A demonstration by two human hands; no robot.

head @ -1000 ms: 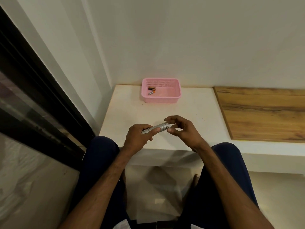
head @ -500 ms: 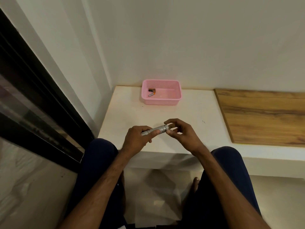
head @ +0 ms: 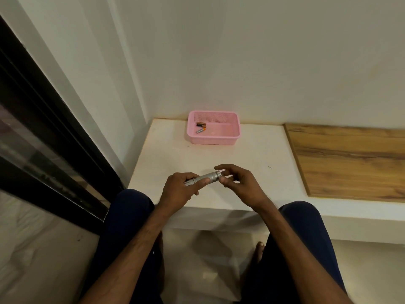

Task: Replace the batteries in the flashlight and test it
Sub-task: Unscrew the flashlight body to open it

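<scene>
A small silver flashlight [head: 207, 177] lies level between both hands, just above the front of the white ledge [head: 166, 159]. My left hand [head: 178, 190] is wrapped around its body. My right hand [head: 237, 184] has thumb and fingertips pinched at the wider head end on the right. Far back on the ledge sits a pink plastic basket [head: 235, 137] holding two batteries [head: 201, 127], one dark with a copper end, one silver with an orange end. What is inside the flashlight is hidden.
A wooden board [head: 350, 159] covers the right part of the ledge. White walls close the back and left. A dark window frame [head: 43, 137] runs along the left. My knees in dark trousers press against the ledge's front edge.
The camera has tilted, so the scene sits slightly lower in view. My right fingers have shifted a little on the flashlight's head; the left hand's hold is unchanged.
</scene>
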